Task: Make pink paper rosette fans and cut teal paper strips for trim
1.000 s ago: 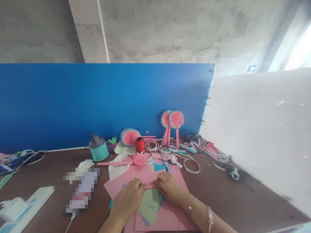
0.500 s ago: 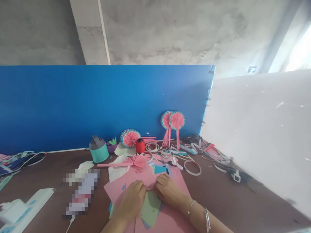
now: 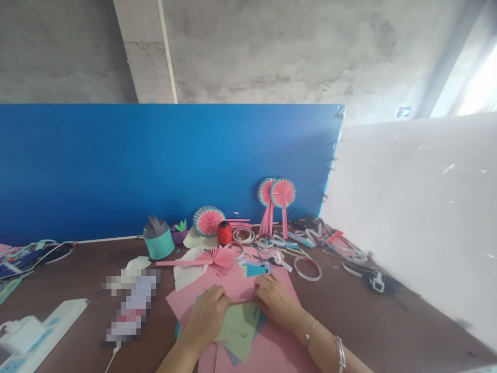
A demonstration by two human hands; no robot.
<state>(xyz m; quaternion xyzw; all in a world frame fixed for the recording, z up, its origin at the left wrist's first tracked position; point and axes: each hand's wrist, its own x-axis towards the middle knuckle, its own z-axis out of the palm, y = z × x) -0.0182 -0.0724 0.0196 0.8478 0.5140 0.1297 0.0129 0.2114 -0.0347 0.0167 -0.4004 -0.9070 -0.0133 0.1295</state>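
A sheet of pink paper (image 3: 244,290) lies between my hands, its near edge slightly raised. My left hand (image 3: 208,312) is closed on the left end of that edge, fingers bent over it. At the right end my right hand (image 3: 276,299) pinches the same edge, a bracelet and bangle on its wrist. Below the edge, green paper pieces (image 3: 237,331) rest on larger pink sheets (image 3: 272,347). A half-opened pleated pink paper fan (image 3: 218,259) with a long pink stick lies just beyond the hands.
Finished round pink fans (image 3: 282,192) lean on the blue partition (image 3: 155,166). A red thread spool (image 3: 224,233), a teal container (image 3: 159,242), rolls of white tape (image 3: 307,268) and scissors (image 3: 264,257) are behind the paper. On the left are a power strip (image 3: 58,324) and a blurred-out object (image 3: 134,311).
My hands have moved apart along the pink paper's near edge, the left one leftward and the right one rightward. More of the green paper shows between them.
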